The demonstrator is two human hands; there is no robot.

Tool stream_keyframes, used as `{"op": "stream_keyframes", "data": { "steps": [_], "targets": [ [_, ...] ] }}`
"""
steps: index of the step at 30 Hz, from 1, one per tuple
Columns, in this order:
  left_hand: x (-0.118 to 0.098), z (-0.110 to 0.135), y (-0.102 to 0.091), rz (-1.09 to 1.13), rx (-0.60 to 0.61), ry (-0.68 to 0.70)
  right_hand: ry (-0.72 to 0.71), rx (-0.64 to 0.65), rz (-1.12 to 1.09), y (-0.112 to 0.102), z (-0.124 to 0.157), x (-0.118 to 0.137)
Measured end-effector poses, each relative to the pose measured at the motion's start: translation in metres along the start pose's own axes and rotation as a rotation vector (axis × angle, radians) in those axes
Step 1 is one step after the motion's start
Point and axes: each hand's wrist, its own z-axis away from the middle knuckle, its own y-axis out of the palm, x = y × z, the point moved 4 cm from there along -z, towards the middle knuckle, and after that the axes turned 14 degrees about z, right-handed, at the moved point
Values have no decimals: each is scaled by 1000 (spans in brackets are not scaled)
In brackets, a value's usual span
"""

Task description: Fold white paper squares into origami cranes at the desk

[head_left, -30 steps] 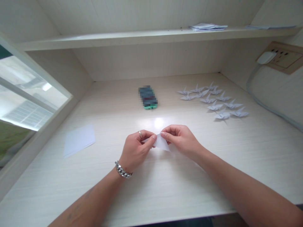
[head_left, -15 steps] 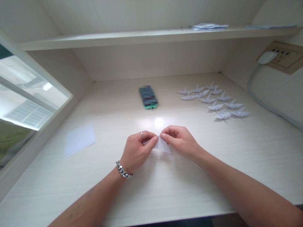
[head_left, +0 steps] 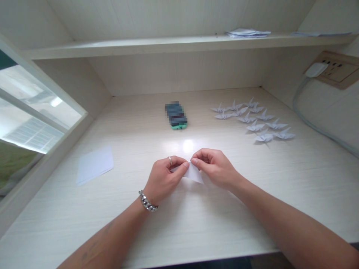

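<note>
A folded piece of white paper point(head_left: 194, 173) is pinched between both hands above the desk. My left hand point(head_left: 165, 175), with a ring and a chain bracelet, closes thumb and fingers on its upper left part. My right hand point(head_left: 214, 167) pinches the top corner, close to the left thumb. The paper's lower edge hangs free, pointing toward me; its back side and part of its left side are hidden by the fingers. Several white paper cranes point(head_left: 255, 127) stand in a group at the back right of the desk.
White paper sheets point(head_left: 95, 164) lie on the left of the desk. A dark, blurred-out device with a green end point(head_left: 178, 127) lies at the back middle. Folded papers point(head_left: 248, 33) rest on the shelf point(head_left: 140, 48). At right, a white plug point(head_left: 316, 69) with a cable sits in the wall socket.
Both hands keep their pinch on the folded paper. The left hand and the paper have shifted very slightly right; everything else looks the same.
</note>
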Motion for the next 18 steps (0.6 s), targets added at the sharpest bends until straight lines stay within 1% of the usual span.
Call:
{"op": "stream_keyframes", "data": {
  "steps": [2, 6, 9, 13, 18],
  "targets": [
    [0, -1, 0, -13, -1, 3, 1, 5, -15, 1, 0, -1],
    [-2, 0, -1, -57, -7, 25, -14, 77, -27, 1, -3, -4],
    [-3, 1, -1, -104, 9, 58, -62, 97, 66, -1, -2, -3],
    [-5, 1, 2, -183, 79, 118, -115, 120, 223, -5, 2, 3],
    [-7, 3, 5, -210, 122, 150, -137, 170, 289, -10, 4, 11]
  ]
}}
